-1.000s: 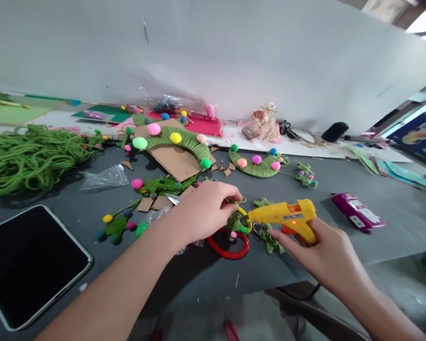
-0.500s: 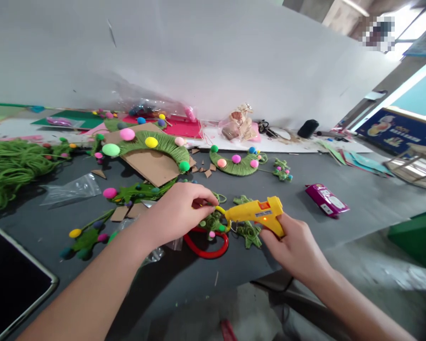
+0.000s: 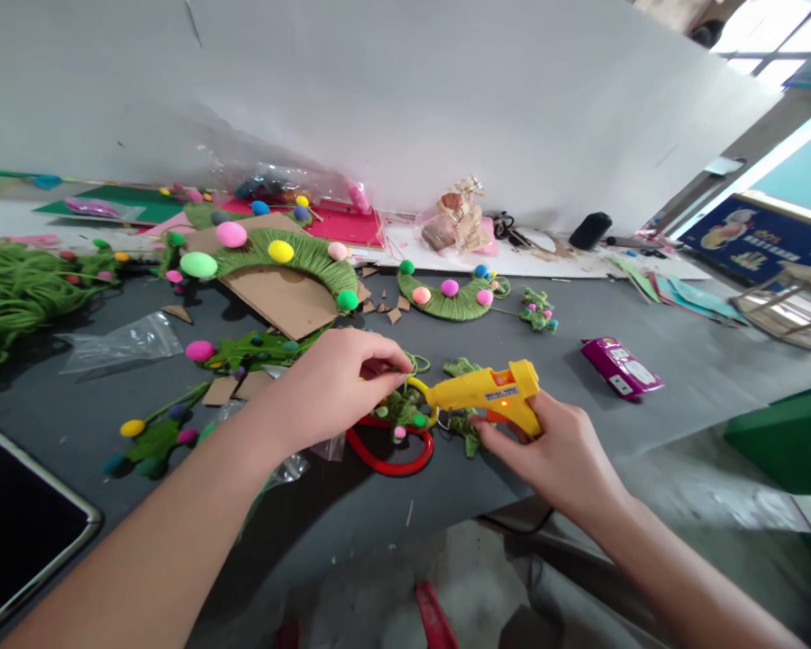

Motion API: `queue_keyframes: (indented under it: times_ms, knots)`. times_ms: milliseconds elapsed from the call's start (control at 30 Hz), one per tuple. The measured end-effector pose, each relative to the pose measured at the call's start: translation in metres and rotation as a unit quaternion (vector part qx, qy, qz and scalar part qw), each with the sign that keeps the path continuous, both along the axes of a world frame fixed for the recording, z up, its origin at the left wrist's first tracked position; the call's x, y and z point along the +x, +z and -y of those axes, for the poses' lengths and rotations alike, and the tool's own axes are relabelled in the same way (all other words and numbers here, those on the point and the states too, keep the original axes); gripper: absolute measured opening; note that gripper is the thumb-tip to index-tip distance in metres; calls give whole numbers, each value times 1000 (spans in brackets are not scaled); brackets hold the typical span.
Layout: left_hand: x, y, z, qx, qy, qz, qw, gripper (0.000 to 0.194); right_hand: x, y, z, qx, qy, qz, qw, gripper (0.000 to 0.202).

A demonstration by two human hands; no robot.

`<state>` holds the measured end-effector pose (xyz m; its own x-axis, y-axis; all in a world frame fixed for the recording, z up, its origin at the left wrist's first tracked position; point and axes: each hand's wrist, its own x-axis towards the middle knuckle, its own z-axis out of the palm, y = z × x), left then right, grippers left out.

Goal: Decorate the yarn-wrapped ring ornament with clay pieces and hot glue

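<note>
My right hand [image 3: 568, 451] grips a yellow hot glue gun [image 3: 483, 388], its orange trigger showing and a small light glowing on its side. The nozzle points left, close to the fingertips of my left hand [image 3: 351, 383]. Those fingers are pinched together; what lies between them is hidden. Just below them is a green yarn-wrapped star [image 3: 402, 410] with small pom-poms. A red looped handle [image 3: 396, 464] and a yellow loop [image 3: 419, 389] lie around it. Another green yarn star [image 3: 469, 433] sits partly behind the glue gun.
Pom-pom-dotted green yarn arcs, a larger one [image 3: 311, 261] and a smaller one [image 3: 456, 302], lie farther back. Green yarn [image 3: 27, 297] is heaped at left, above a black-screened tablet [image 3: 20, 532]. A purple packet [image 3: 622, 368] lies at right, near the table edge.
The view has shifted slightly. A finger of my right hand now reaches out below the glue gun, leaving the trigger more exposed. My left hand keeps its pinch near the nozzle.
</note>
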<state>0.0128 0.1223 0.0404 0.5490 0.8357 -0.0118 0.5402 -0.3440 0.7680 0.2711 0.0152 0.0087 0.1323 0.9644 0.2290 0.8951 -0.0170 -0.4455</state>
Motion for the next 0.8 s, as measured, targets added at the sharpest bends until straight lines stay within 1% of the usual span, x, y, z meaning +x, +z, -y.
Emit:
queue_keyframes:
  times_ms: [100, 267, 367, 500, 567, 667, 800]
  knots:
    - [0, 0, 0, 5, 2, -7, 1000, 16, 2, -1, -1, 5, 3, 0, 1000, 22]
    - [3, 1, 1, 4, 5, -10, 1000, 14, 5, -2, -1, 34, 16, 9, 999, 29]
    - [4, 0, 1, 11, 3, -11, 1000, 12, 6, -2, 0, 42, 23, 11, 999, 30]
    - [5, -3, 1, 19, 1, -8, 1000, 12, 5, -3, 1, 16, -2, 5, 1000, 28]
    - [5, -5, 1, 12, -2, 0, 1000, 13, 5, -2, 2, 9, -10, 3, 1000, 38]
    - [4, -7, 1, 12, -11, 12, 1000, 14, 10, 0, 4, 32, -14, 0, 999, 48]
    - [6, -7, 2, 35, -11, 8, 999, 14, 24, 3, 7, 52, -58, 4, 997, 44]
